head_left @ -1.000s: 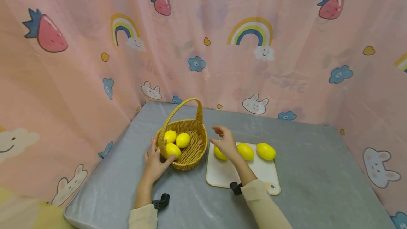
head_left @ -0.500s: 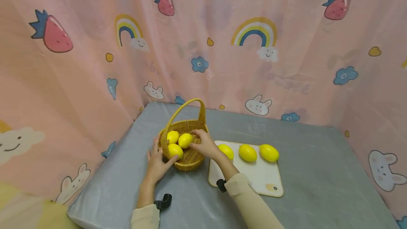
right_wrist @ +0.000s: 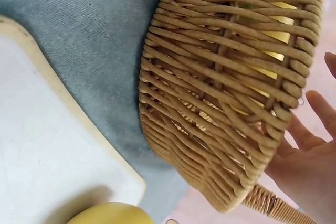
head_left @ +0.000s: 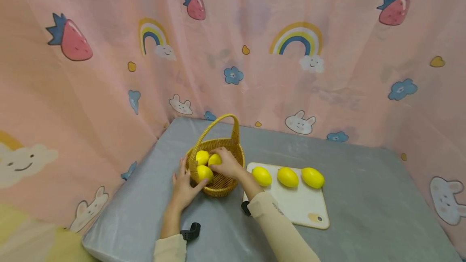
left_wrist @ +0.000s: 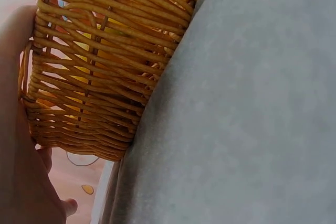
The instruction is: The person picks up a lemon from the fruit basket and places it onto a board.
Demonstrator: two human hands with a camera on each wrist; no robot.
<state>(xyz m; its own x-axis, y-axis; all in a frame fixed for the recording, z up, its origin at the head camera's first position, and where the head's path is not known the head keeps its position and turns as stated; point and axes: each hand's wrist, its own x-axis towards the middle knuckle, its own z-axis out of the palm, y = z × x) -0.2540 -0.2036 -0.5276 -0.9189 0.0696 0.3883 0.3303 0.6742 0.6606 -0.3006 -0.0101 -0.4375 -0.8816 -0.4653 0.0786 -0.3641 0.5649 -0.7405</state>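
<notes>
A yellow wicker basket (head_left: 220, 191) with an arched handle stands on the grey table, holding three visible lemons. My left hand (head_left: 183, 189) grips its left rim, thumb over the edge by the front lemon (head_left: 205, 174). Behind that lies another lemon (head_left: 202, 157). My right hand (head_left: 227, 164) reaches over the right side of the basket, pinching the third lemon (head_left: 214, 159), which its fingers partly cover. In the left wrist view the woven wall (left_wrist: 105, 66) hides the lemons except through gaps. The right wrist view shows the hand (right_wrist: 307, 174) beyond the basket wall (right_wrist: 220, 77).
To the basket's right lies a white cutting board (head_left: 302, 209) with a row of lemons on it: a left one (head_left: 261, 176), a middle one (head_left: 288, 177) and a right one (head_left: 312, 178). A pink patterned curtain (head_left: 255, 92) hangs behind the grey table (head_left: 367, 205).
My right hand has moved left from above the cutting board into the basket and taken hold of a lemon there. My left hand stays on the basket's rim.
</notes>
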